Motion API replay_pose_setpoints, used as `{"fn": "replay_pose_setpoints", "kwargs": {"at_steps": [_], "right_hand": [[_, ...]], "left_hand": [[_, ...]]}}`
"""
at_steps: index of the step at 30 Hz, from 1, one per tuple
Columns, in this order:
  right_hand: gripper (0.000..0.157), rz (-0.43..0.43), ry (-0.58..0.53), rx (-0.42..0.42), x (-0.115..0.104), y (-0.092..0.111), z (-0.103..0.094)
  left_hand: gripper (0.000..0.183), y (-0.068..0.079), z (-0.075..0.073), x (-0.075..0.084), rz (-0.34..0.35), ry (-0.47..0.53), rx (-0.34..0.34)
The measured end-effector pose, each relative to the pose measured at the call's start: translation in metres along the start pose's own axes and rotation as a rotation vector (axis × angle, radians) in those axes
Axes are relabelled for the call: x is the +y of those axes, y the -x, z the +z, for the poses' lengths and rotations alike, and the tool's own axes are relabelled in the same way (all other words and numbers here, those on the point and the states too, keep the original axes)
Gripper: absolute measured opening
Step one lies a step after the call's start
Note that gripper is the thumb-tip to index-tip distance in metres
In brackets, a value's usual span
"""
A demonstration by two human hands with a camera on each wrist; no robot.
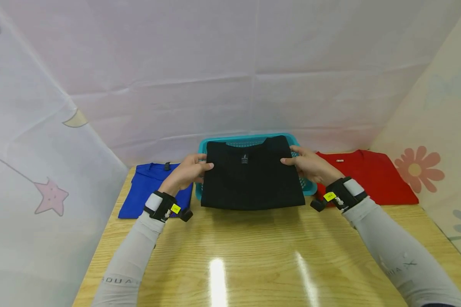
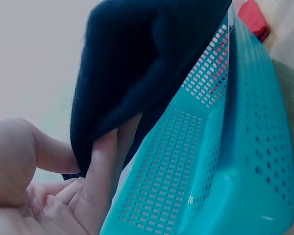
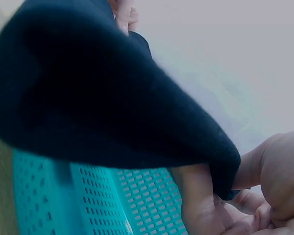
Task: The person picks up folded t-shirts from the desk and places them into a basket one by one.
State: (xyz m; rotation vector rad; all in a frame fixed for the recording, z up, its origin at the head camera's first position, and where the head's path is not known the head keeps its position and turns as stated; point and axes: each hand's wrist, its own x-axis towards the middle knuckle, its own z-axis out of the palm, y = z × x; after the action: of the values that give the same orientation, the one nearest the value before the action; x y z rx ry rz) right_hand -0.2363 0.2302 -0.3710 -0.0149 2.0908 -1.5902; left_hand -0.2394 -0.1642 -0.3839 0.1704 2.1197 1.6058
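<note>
A folded black T-shirt [image 1: 253, 183] with a neck label is held up by its two side edges above a turquoise plastic basket [image 1: 309, 187]. My left hand [image 1: 188, 170] pinches the shirt's left edge, thumb on top and fingers beneath. On the other side my right hand [image 1: 309, 164] grips the right edge the same way. In the left wrist view the perforated floor of the basket [image 2: 161, 171] shows under the raised shirt. The right wrist view has the shirt [image 3: 98, 98] folded over the fingers, with the basket wall below. Much of the basket is hidden behind the shirt in the head view.
A folded blue T-shirt [image 1: 146, 192] lies on the wooden table [image 1: 253, 256] left of the basket, partly behind my left hand. To the right lies a folded red T-shirt [image 1: 380, 179]. A pale cloth wall [image 1: 230, 98] stands close behind the basket.
</note>
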Motion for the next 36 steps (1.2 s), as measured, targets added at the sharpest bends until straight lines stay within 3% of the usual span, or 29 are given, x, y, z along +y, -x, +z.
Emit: {"fn": "replay_pose_setpoints", "kwargs": {"at_steps": [8, 17, 23, 36], "right_hand": [[0.089, -0.001, 0.017, -0.014, -0.001, -0.016, -0.007], [0.089, 0.008, 0.081, 0.005, 0.0, -0.035, -0.014], [0.087, 0.009, 0.081, -0.018, -0.002, -0.049, -0.015], [0.084, 0.005, 0.211, 0.021, 0.005, -0.068, -0.014]], "left_hand": [[0.074, -0.018, -0.005, -0.001, -0.054, -0.007, -0.023], [0.072, -0.037, -0.008, -0.002, -0.088, -0.067, 0.013], [0.07, -0.044, -0.005, 0.001, -0.088, -0.126, 0.046], [0.064, -0.063, 0.007, 0.009, -0.107, -0.21, 0.075]]}}
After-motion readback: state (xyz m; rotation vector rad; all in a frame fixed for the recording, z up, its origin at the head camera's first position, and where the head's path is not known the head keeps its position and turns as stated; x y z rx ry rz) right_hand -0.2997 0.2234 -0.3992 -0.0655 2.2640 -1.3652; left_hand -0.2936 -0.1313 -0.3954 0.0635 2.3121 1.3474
